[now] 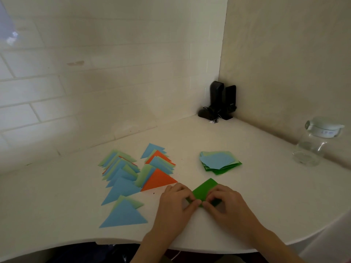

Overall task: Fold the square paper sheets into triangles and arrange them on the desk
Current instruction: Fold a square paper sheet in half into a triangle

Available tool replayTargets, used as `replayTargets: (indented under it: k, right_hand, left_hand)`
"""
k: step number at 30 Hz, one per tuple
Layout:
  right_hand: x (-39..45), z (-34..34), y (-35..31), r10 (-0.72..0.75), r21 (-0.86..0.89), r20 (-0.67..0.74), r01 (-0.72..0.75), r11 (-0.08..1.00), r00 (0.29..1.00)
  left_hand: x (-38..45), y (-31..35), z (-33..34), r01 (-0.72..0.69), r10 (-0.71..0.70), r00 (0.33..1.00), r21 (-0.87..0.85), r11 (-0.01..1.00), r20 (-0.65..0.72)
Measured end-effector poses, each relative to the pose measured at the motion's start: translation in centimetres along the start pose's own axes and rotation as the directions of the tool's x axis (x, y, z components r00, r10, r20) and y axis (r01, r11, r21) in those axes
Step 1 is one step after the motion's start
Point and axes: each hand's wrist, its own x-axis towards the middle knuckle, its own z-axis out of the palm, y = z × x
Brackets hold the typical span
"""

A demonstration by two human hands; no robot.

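Both hands, left hand (176,201) and right hand (226,203), pinch green paper (204,189) between folded triangles (133,179) and square sheets (219,161); glass jar (315,143) far right.

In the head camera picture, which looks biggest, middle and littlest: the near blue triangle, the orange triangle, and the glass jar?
1. Near blue triangle and glass jar: these look about alike, and the triangle lies closer to the camera, so I won't rank them.
2. Orange triangle: looks smallest, though partly tucked under other papers.
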Motion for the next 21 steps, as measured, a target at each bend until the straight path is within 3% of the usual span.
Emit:
replayTargets:
  k: [9,16,21]
  right_hand:
    - [-0.1,0.4,0.2,0.086,0.031,-0.082,-0.084,0.996,0.993]
    - [1.4,-0.6,0.3,0.254,0.084,0.163,-0.270,0.959,0.953]
    - [1.7,-1.8,0.4,0.304,0.055,0.272,-0.330,0.942,0.913]
  left_hand:
    - [0.3,0.3,0.5,0.073,-0.072,0.997,0.048,0.996,-0.014]
    - [0.3,0.4,0.6,0.111,-0.114,0.993,0.097,0.989,0.024]
    - [0.4,0.3,-0.3,0.153,-0.152,0.986,-0.017,0.988,0.064]
